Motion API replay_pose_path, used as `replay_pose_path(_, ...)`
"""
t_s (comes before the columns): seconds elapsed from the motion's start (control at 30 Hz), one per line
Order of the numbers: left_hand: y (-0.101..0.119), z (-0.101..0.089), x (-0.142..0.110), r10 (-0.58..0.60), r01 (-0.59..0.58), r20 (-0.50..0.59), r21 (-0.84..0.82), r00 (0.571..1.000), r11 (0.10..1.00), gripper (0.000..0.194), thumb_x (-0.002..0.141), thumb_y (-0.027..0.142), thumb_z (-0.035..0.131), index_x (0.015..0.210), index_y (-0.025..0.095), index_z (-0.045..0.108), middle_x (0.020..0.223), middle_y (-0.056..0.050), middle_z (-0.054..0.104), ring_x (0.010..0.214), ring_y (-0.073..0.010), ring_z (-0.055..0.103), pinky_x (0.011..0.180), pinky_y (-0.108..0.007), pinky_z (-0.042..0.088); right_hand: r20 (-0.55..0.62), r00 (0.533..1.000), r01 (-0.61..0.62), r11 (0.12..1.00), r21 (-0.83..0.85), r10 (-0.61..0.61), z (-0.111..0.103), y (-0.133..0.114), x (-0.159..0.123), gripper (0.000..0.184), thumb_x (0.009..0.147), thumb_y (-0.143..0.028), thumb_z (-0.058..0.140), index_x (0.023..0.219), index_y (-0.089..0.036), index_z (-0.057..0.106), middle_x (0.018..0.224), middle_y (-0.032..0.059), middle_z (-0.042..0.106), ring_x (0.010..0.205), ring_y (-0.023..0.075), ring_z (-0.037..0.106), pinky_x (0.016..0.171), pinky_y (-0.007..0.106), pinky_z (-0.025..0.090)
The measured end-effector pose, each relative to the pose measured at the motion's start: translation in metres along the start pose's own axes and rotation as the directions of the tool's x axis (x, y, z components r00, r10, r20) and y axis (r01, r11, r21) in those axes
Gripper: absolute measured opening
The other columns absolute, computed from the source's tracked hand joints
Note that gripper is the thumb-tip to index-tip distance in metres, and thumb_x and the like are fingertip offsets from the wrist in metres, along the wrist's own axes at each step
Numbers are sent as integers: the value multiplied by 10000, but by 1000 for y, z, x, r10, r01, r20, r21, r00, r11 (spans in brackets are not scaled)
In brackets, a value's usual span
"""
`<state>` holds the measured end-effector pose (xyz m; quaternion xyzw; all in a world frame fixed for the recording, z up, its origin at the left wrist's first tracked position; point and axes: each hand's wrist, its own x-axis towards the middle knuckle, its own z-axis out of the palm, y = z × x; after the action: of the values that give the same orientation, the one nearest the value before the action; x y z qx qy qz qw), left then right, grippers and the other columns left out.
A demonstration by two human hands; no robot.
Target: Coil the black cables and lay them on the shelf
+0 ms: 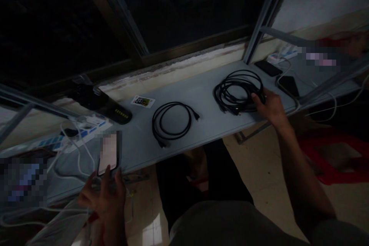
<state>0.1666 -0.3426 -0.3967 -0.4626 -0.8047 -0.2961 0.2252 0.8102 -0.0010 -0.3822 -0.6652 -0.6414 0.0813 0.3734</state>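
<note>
On the right of the grey table lies a bundle of coiled black cables (221,94). My right hand (272,108) is closed around the right side of this bundle, thumb on top. A single coiled black cable (190,125), with a plug at each end, lies at the middle, apart from both hands. To the left, a phone (108,155) with a lit, blurred screen rests near the front edge. My left hand (105,196) has its fingers spread, one fingertip at the lower end of the phone.
A dark bottle (115,112) lies on its side by the wall, close to a small printed packet (142,102). Power strips (95,127) and white cords occupy the left. Dark phones (268,68) sit beyond a metal frame post (256,42). A red stool (340,177) stands below right.
</note>
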Motion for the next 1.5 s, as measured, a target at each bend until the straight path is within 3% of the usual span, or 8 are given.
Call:
replay_pose_path(0.3, 1, 0, -6, -3, 3, 19, -6, 1000, 1000, 652, 1124, 734, 652, 1412, 184, 851, 1706, -283, 603, 1586, -512, 544, 1329, -720, 347, -116, 992, 59, 997, 59, -52, 1, 0, -47, 634, 1107, -749, 607, 1315, -178, 789, 1509, 287, 740, 1526, 445, 624, 1360, 698, 444)
replay_pose_path(0.5, 0, 2, -6, 4, -4, -8, -14, 1000, 1000, 618, 1119, 721, 668, 1344, 186, 879, 1715, -268, 593, 1589, -488, 538, 1327, -697, 365, -390, 921, 129, 954, 270, -14, 6, -44, -153, 337, 1130, -568, 674, 1251, -261, 741, 1352, 196, 745, 1390, 394, 688, 1301, 697, 525)
replay_pose_path(0.63, 5, -1, -6, -27, 27, 3, -42, 1000, 999, 609, 1107, 691, 683, 1362, 172, 876, 1700, -279, 588, 1569, -502, 516, 1326, -717, 353, -141, 979, -62, 866, 496, 151, 35, -60, -243, 271, 1039, -589, 788, 1109, -328, 766, 1239, 136, 751, 1270, 390, 711, 1305, 708, 533)
replay_pose_path(0.77, 6, -1, -4, -18, 18, -1, -63, 1000, 998, 598, 1107, 658, 712, 1421, 167, 844, 1694, -292, 580, 1558, -519, 515, 1318, -747, 357, 188, 956, -294, 721, 628, 226, 75, -47, -315, 312, 973, -647, 895, 1075, -357, 842, 1186, 101, 794, 1196, 384, 728, 1280, 652, 579)
replay_pose_path(0.9, 4, 4, 9, 2, -2, -7, -14, 1000, 1000, 659, 1102, 693, 718, 1476, 157, 806, 1703, -295, 581, 1572, -511, 510, 1341, -739, 344, 239, 970, -175, 837, 519, 55, 119, -13, -366, 404, 1118, -685, 718, 1161, -297, 820, 1191, 124, 813, 1161, 367, 770, 1178, 635, 633)
replay_pose_path(1.1, 15, 4, 36, 95, -97, 73, 15, 993, 995, 674, 1153, 690, 658, 1544, 159, 798, 1760, -285, 546, 1599, -505, 496, 1370, -716, 336, 172, 965, 146, 949, 280, -199, 155, 17, -388, 278, 1251, -441, 541, 1302, -261, 747, 1307, 142, 803, 1223, 340, 769, 1102, 556, 634)
replay_pose_path(1.3, 18, 4, 38, 121, -121, 86, -9, 989, 993, 560, 1178, 619, 651, 1466, 183, 852, 1771, -272, 534, 1617, -526, 486, 1348, -759, 362, 176, 959, 174, 954, 244, -220, 159, 20, -382, 236, 1258, -388, 530, 1288, -264, 728, 1298, 128, 799, 1230, 334, 768, 1131, 554, 614)
replay_pose_path(1.5, 16, -2, 40, 84, -85, 91, 3, 992, 996, 746, 1143, 715, 639, 1582, 121, 740, 1779, -307, 507, 1625, -528, 474, 1387, -768, 295, 173, 962, 166, 953, 252, -213, 162, 22, -383, 269, 1265, -419, 516, 1290, -256, 728, 1282, 137, 803, 1209, 332, 764, 1121, 559, 602)
